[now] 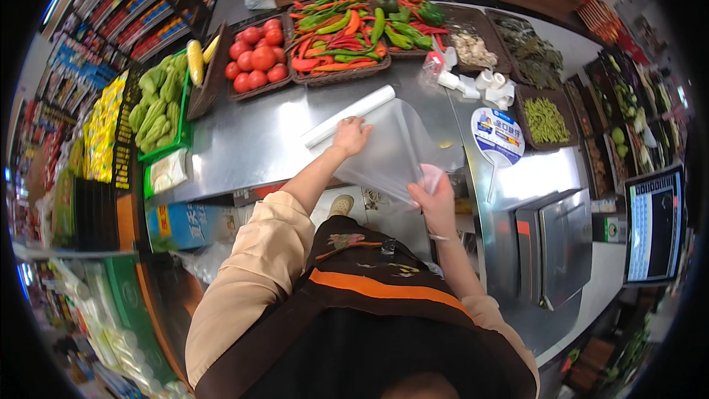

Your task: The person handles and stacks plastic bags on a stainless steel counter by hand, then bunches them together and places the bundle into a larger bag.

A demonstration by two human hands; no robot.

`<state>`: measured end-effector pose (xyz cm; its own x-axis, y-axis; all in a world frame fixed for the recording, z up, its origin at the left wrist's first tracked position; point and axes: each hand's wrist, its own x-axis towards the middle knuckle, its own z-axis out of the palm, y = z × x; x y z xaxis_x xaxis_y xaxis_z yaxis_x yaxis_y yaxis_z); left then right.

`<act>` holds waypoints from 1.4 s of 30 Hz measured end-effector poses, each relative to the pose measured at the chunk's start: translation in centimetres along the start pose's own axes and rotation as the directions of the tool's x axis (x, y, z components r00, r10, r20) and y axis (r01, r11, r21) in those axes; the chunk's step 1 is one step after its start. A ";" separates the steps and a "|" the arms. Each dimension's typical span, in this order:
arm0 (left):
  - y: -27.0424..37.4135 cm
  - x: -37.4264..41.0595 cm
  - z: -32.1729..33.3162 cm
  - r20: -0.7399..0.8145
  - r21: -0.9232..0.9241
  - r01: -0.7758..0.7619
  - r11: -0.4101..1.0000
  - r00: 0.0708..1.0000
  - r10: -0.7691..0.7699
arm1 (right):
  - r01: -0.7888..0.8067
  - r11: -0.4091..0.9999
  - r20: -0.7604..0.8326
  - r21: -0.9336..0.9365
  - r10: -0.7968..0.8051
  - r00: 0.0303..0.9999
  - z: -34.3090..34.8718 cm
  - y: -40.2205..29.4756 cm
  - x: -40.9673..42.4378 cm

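Observation:
A roll of clear plastic film or bags (354, 113) lies slantwise on the stainless steel counter (243, 138). From it a loose clear plastic sheet (388, 144) stretches toward my body and over the counter's front edge. My left hand (350, 136) rests flat on the sheet beside the roll, fingers a little apart. The sheet's near corner is pinched between the thumb and fingers of my right hand (435, 199). Some of the right fingers are hidden behind the plastic.
Baskets of tomatoes (260, 58), peppers (343, 39) and garlic (471, 50) line the far edge. Left stands a green crate (166, 147) of chayotes. White paper rolls (493, 80), a hand fan (498, 136), a metal-topped machine (565, 249) and a screen (653, 227) are on the right.

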<state>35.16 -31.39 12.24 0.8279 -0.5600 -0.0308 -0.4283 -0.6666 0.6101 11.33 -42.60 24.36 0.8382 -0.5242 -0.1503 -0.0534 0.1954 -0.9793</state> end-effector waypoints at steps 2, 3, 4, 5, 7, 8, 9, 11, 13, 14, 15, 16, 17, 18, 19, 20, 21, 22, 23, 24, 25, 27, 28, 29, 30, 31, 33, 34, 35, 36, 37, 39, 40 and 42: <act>-1.3 0.4 -0.4 -0.015 0.170 0.040 0.985 0.999 -0.038 | -0.032 0.999 -0.010 0.023 0.032 0.999 -1.8 -2.4 -2.6; -1.6 0.3 -0.9 -0.022 0.249 0.076 0.965 0.997 -0.073 | -0.055 0.995 -0.012 0.077 0.056 0.998 -3.0 -3.3 -4.0; -1.6 0.2 -1.4 -0.034 0.328 0.112 0.938 0.994 -0.107 | -0.068 0.996 -0.035 0.060 0.071 0.997 -4.2 -4.2 -5.3; -1.1 0.3 -2.1 -0.031 0.372 0.090 0.924 0.996 -0.085 | -0.078 0.996 -0.065 0.048 0.081 0.995 -5.6 -4.5 -6.8; -0.1 0.5 -3.9 -0.039 0.447 0.063 0.892 0.998 -0.051 | -0.077 0.993 -0.184 0.091 0.093 0.979 -7.8 -4.8 -9.9; -0.4 0.9 -4.0 -0.114 0.461 -0.034 0.887 0.989 0.097 | -0.081 0.991 -0.233 0.105 0.104 0.967 -9.2 -4.8 -11.6; -0.3 1.5 -4.2 -0.093 0.391 -0.122 0.912 0.981 0.171 | -0.088 0.989 -0.284 0.120 0.119 0.951 -10.3 -4.7 -13.3; 0.8 3.3 -4.3 -0.059 0.237 -0.302 0.923 0.944 0.324 | 0.044 0.980 -0.473 0.195 0.054 0.880 -10.6 -4.0 -16.7; 3.0 5.0 -4.1 0.023 -0.008 -0.478 0.879 0.878 0.478 | 0.128 0.965 -0.549 0.231 0.021 0.836 -10.7 -3.6 -19.2; 4.1 5.8 -3.8 0.089 -0.148 -0.533 0.833 0.832 0.548 | 0.157 0.958 -0.595 0.239 0.017 0.803 -10.4 -3.4 -20.4; 5.2 6.5 -3.3 0.144 -0.287 -0.565 0.773 0.772 0.619 | 0.189 0.951 -0.639 0.246 0.012 0.769 -9.9 -3.2 -21.5; 6.2 7.2 -2.2 0.176 -0.334 -0.603 0.724 0.715 0.676 | 0.204 0.948 -0.651 0.245 0.005 0.759 -9.1 -3.2 -22.2; 7.1 7.7 -1.3 0.237 -0.370 -0.618 0.694 0.659 0.714 | 0.218 0.945 -0.663 0.242 -0.003 0.749 -8.6 -3.2 -22.6; 8.1 8.1 -0.2 0.294 -0.408 -0.631 0.660 0.594 0.749 | 0.234 0.943 -0.676 0.238 -0.012 0.737 -7.9 -3.2 -23.0; 8.8 8.3 0.7 0.346 -0.444 -0.633 0.635 0.532 0.773 | 0.247 0.939 -0.688 0.241 -0.014 0.726 -7.2 -3.4 -23.4; 9.6 8.5 1.6 0.329 -0.440 -0.707 0.553 0.446 0.832 | 0.259 0.935 -0.697 0.244 -0.017 0.717 -6.4 -3.6 -23.7; 10.5 8.2 1.7 0.429 -0.483 -0.629 0.609 0.437 0.791 | 0.274 0.929 -0.709 0.250 -0.017 0.705 -5.7 -3.5 -24.1; 12.0 7.9 1.1 0.526 -0.512 -0.545 0.664 0.411 0.744 | 0.287 0.924 -0.713 0.252 -0.024 0.701 -5.0 -3.5 -24.7; 13.0 7.5 0.9 0.618 -0.523 -0.459 0.718 0.376 0.690 | 0.285 0.926 -0.744 0.248 -0.007 0.668 -4.5 -3.0 -25.5; 13.2 7.4 1.0 0.643 -0.505 -0.460 0.730 0.363 0.674 | 0.281 0.928 -0.766 0.243 0.006 0.643 -4.1 -2.7 -25.8; 13.3 7.5 0.9 0.667 -0.485 -0.462 0.743 0.354 0.656 | 0.276 0.931 -0.784 0.240 0.018 0.620 -3.8 -2.6 -26.0; 13.5 7.2 0.5 0.692 -0.457 -0.470 0.755 0.346 0.634 | 0.307 0.931 -0.814 0.198 -0.018 0.580 -3.0 -2.1 -26.6; 13.8 7.0 0.0 0.694 -0.450 -0.475 0.756 0.347 0.631 | 0.353 0.911 -0.830 0.214 -0.021 0.558 -3.2 -1.3 -27.0; 13.7 6.7 -0.4 0.695 -0.442 -0.480 0.758 0.351 0.627 | 0.397 0.889 -0.843 0.230 -0.022 0.538 -3.3 -0.8 -27.3; 13.3 6.7 -0.3 0.638 -0.461 -0.500 0.733 0.388 0.665 | 0.434 0.861 -0.801 0.265 -0.054 0.597 -3.5 -1.0 -27.0; 12.6 6.8 -0.1 0.576 -0.477 -0.521 0.708 0.424 0.699 | 0.380 0.893 -0.823 0.241 -0.020 0.568 -3.5 -1.2 -26.5; 11.5 6.8 -0.4 0.464 -0.493 -0.541 0.682 0.499 0.732 | 0.260 0.945 -0.863 0.196 0.040 0.503 -3.4 -1.4 -25.4; 11.1 6.8 -0.8 0.417 -0.499 -0.539 0.679 0.538 0.733 | 0.245 0.950 -0.875 0.192 0.052 0.482 -4.1 -0.2 -25.7; 10.8 6.8 -1.2 0.367 -0.505 -0.537 0.676 0.575 0.731 | 0.236 0.950 -0.878 0.203 0.070 0.473 -4.5 1.0 -25.8; 10.3 6.9 -1.6 0.340 -0.516 -0.523 0.678 0.601 0.723 | 0.224 0.950 -0.879 0.219 0.093 0.468 -4.2 1.4 -25.2; 9.9 7.0 -2.0 0.313 -0.527 -0.510 0.680 0.628 0.713 | 0.211 0.949 -0.879 0.235 0.115 0.462 -4.2 1.9 -24.8; 8.9 6.8 -3.1 0.277 -0.532 -0.472 0.703 0.687 0.671 | 0.222 0.934 -0.863 0.280 0.144 0.484 -5.4 4.2 -24.1; 8.8 6.7 -3.9 0.268 -0.526 -0.451 0.721 0.717 0.644 | 0.220 0.933 -0.867 0.285 0.154 0.473 -5.9 5.4 -23.6; 6.2 7.5 -3.6 0.138 -0.522 -0.440 0.731 0.802 0.581 | 0.201 0.926 -0.845 0.319 0.182 0.504 -7.8 7.5 -23.0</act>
<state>40.04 -37.92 18.63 0.3652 -0.9044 0.2207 -0.4877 0.0161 0.8728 -12.57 -35.53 19.39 -0.0460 -0.9285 -0.3683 0.2923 0.3401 -0.8938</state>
